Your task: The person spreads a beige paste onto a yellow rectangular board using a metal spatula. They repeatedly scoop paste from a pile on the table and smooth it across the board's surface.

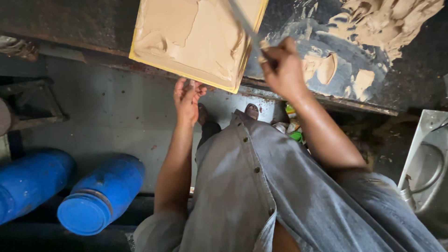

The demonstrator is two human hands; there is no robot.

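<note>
One yellow-rimmed square board coated in tan paste, overhanging the dark worktop front edge, left hand fingers pinching its lower edge, right hand fingers closed on one thin metal blade lying across the board, two blue plastic drums on the floor.

Thick beige paste lies wet and smooth on the yellow-edged board above the left hand. The right hand grips a dull metal blade. Beyond it, rough clumps of paste smear the dark, worn table.
</note>
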